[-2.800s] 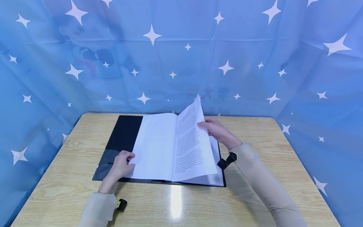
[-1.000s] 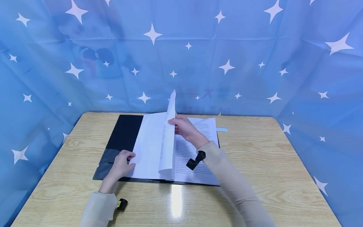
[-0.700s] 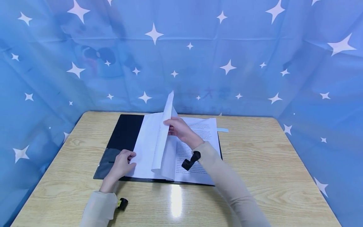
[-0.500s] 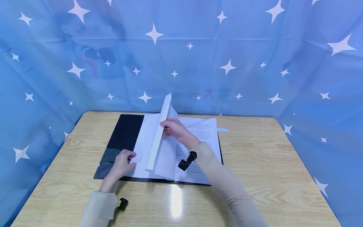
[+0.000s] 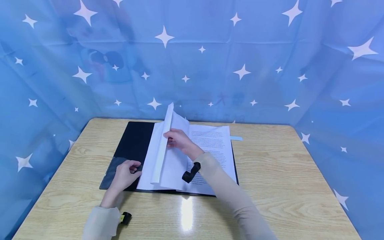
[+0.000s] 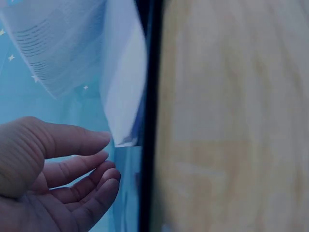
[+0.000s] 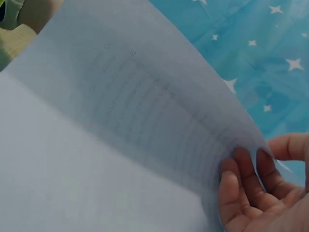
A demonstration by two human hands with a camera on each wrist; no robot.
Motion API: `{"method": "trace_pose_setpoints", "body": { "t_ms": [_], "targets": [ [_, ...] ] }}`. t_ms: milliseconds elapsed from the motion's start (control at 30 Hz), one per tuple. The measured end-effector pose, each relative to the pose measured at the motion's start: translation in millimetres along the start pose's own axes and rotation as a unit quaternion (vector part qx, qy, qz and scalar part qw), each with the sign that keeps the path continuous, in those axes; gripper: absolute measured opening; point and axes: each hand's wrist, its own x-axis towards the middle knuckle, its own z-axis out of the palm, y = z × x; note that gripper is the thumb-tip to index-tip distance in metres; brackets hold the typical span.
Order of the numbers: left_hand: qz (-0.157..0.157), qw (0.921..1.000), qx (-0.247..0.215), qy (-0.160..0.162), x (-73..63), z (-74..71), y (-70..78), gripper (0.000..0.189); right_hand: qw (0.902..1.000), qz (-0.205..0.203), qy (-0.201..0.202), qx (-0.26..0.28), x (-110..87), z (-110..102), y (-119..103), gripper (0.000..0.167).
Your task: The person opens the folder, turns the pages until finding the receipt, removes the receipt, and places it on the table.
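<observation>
A black folder [image 5: 135, 143] lies spread on the table, with a stack of printed pages [image 5: 210, 143] in it. My right hand [image 5: 181, 141] pinches the side edge of a page [image 5: 177, 166], which stands raised and curls over to the left. In the right wrist view, thumb and fingertips hold that page [image 7: 111, 121] by its edge, its print showing through faintly. My left hand [image 5: 124, 175] hovers by the folder's left cover, thumb and fingers loosely bent around nothing. Its fingertips are close to the corner of the left-hand pages [image 6: 123, 111] in the left wrist view.
A light blue tab [image 5: 236, 138] sticks out from the right side of the pages. The wooden table [image 5: 270, 166] extends around the folder, and a blue curtain with white stars [image 5: 198, 73] hangs behind it. A clear pocket [image 5: 114, 166] covers the folder's lower left.
My right hand has carried the page from the right side over to the left, uncovering the printed page beneath. My left hand has let go of the left pages' edge and drawn slightly leftward.
</observation>
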Motion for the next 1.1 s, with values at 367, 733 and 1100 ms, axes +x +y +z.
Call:
{"method": "trace_pose_setpoints", "body": {
  "t_ms": [367, 733, 1100],
  "targets": [
    [0.042, 0.9972, -0.046, 0.041, -2.8, -5.3, 17.6, 0.013, 0.9998, 0.008, -0.005, -0.016, 10.8, 11.0, 14.2, 0.033],
    [0.057, 0.995, -0.07, 0.044, -6.9, 1.8, 36.7, 0.023, 0.9996, 0.018, 0.005, -0.021, 12.6, 17.8, 24.1, 0.031],
    [0.061, 0.9962, -0.051, 0.035, -11.5, 6.2, 46.1, 0.026, 0.9992, 0.029, 0.021, -0.02, 16.2, 21.6, 28.4, 0.024]
  ]
}}
